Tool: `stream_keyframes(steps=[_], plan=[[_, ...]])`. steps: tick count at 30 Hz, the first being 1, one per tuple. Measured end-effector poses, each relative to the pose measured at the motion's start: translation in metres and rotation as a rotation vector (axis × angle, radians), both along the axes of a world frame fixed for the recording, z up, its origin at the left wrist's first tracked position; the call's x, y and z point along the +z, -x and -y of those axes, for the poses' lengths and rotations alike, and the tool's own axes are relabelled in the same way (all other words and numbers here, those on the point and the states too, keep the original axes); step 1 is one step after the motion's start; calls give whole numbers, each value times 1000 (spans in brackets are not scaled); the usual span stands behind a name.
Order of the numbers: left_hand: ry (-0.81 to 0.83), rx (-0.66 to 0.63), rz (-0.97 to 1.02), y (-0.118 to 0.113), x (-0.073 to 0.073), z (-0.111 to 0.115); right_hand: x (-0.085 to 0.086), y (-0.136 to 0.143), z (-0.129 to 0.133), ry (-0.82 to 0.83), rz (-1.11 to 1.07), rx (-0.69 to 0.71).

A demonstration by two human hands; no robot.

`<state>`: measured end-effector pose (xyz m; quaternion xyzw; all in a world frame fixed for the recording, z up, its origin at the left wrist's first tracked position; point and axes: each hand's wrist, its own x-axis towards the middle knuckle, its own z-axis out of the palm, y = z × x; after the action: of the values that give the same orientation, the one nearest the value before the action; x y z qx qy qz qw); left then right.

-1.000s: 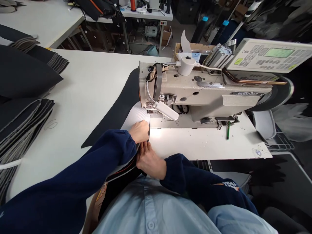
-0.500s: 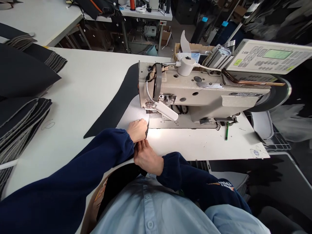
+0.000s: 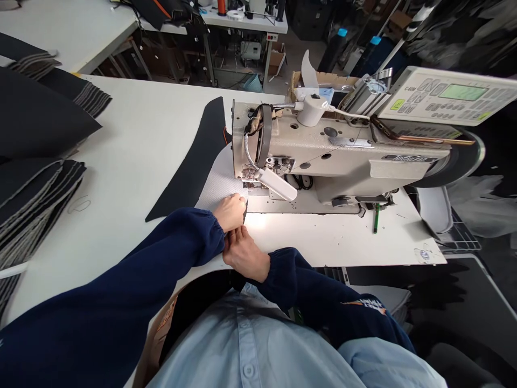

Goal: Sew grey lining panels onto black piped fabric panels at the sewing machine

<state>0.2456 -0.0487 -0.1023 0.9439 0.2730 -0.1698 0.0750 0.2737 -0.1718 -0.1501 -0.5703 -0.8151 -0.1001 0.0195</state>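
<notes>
On the tabletop (image 3: 149,118), part-way under the sewing machine (image 3: 343,153), the white panel (image 3: 220,180) is gripped by the left hand (image 3: 230,212) and touched by the right hand (image 3: 246,254), its grip unclear, with the far edge seemingly stitched and the near edge left.

1. We rest our left hand (image 3: 230,212), fingers curled, on white textured fabric (image 3: 220,180) near the sewing machine (image 3: 347,151).
2. Our right hand (image 3: 247,256) sits right beside it, at the table's (image 3: 141,140) near edge.
3. We have a dark panel (image 3: 188,167) left of the machine.
4. Dark fabric stacks (image 3: 36,188) lie toward the table's left edge, a slim green object (image 3: 376,218) toward its near right corner.
</notes>
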Motion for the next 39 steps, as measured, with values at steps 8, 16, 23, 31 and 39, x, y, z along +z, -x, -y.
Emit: stream_keyframes(steps=[8, 16, 23, 31, 39], plan=[[5, 22, 29, 0, -8, -1, 4, 6, -4, 47, 6, -20], [-5, 0, 16, 3, -4, 0, -4, 11, -7, 22, -53, -17], [-21, -25, 23, 5, -5, -1, -10, 1, -18, 66, -111, 15], [-24, -32, 45, 0, -13, -14, -20, -7, -24, 20, -145, 9], [-29, -71, 97, 15, -3, -25, -21, -17, -31, -41, -182, 6]])
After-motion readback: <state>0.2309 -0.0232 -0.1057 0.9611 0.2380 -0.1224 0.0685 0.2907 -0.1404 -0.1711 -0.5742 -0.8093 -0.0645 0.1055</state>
